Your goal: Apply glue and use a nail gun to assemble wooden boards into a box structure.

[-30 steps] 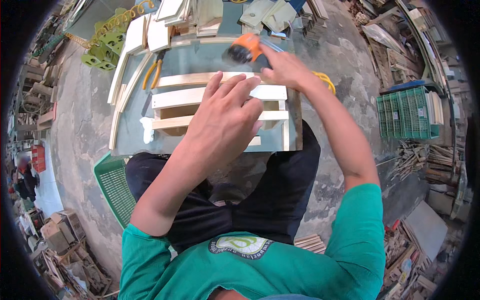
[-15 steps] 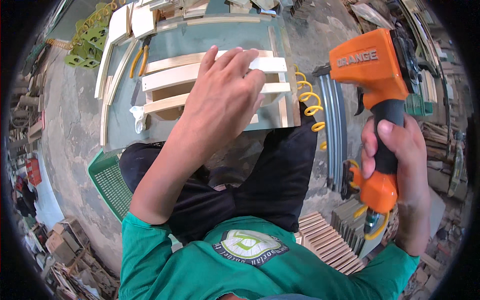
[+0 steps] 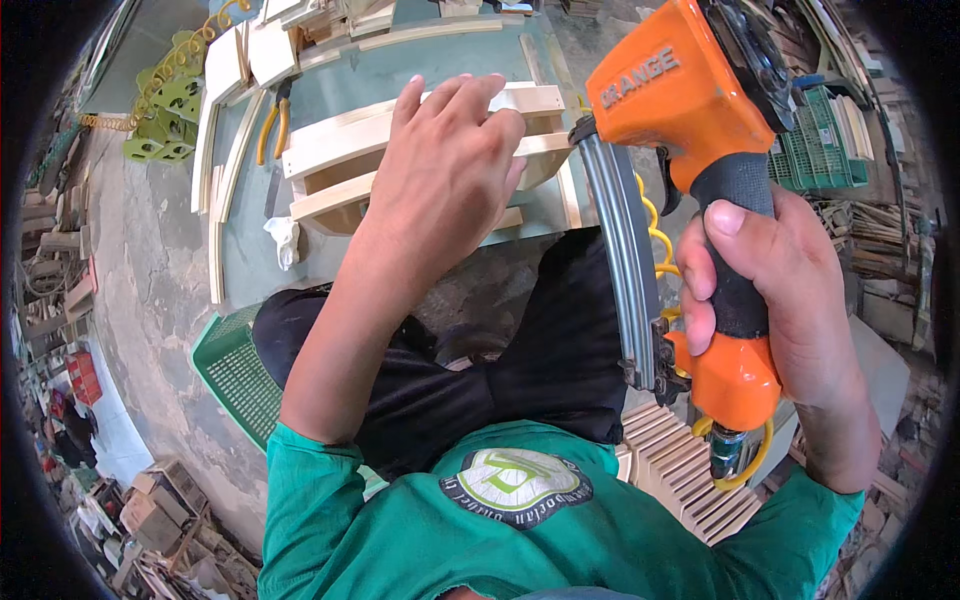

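Note:
A small slatted wooden crate [image 3: 335,145] of pale wood lies on the grey-green worktable [image 3: 255,270]. My left hand [image 3: 450,160] rests across its slats, fingers spread and hooked over the far slat, gripping it. An orange pneumatic nail gun [image 3: 690,95] with a black grip is in my right hand [image 3: 800,270]. My fingers wrap that grip, and the thumb lies along it; the trigger stands apart above them. The gun's nose is close by the crate's right end; whether they touch I cannot tell. Its long silver magazine [image 3: 620,250] points down toward my lap.
Pliers with orange handles [image 3: 272,130] and a crumpled white scrap [image 3: 284,238] lie left of the crate. Wooden strips edge the table. A coiled yellow hose [image 3: 655,235] hangs behind the magazine. A green basket [image 3: 228,365] stands by my left leg, stacked slats [image 3: 690,470] by my right.
The nail gun has moved left and slightly up, closer to the crate's right end. The crate has tipped slightly under my left hand, which stays on it. The whole view has shifted a little.

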A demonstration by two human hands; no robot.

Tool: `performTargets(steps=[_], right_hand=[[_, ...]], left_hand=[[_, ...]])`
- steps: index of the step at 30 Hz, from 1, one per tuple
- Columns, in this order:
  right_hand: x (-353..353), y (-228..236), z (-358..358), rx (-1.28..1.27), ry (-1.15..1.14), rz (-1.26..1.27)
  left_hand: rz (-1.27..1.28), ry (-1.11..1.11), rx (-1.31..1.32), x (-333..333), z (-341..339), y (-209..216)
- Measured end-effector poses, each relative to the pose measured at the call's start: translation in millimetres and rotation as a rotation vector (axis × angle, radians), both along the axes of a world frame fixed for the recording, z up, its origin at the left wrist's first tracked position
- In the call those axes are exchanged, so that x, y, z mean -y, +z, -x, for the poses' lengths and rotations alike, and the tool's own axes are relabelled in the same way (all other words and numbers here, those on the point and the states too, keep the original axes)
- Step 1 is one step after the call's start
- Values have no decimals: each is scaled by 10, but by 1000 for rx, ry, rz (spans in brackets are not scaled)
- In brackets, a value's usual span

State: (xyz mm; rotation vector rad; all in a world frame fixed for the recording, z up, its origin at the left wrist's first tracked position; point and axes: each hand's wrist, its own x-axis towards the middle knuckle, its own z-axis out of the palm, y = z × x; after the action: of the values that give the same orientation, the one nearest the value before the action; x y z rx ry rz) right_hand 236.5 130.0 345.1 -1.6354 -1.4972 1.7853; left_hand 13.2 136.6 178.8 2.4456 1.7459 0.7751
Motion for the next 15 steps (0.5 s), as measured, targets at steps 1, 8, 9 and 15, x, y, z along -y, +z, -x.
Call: performTargets(steps=[1, 8, 9, 15], right_hand=[[3, 1, 8, 3, -1, -2], [0, -22, 21, 9, -3, 1], [-1, -18, 24, 6, -9, 2], [3, -32, 11, 2, -18, 7]], left_hand=[[-2, -1, 3, -2, 0, -6], [-1, 10, 28, 8, 3, -7], [3, 8, 33, 9, 10, 1], [-1, 7, 39, 9, -1, -8]])
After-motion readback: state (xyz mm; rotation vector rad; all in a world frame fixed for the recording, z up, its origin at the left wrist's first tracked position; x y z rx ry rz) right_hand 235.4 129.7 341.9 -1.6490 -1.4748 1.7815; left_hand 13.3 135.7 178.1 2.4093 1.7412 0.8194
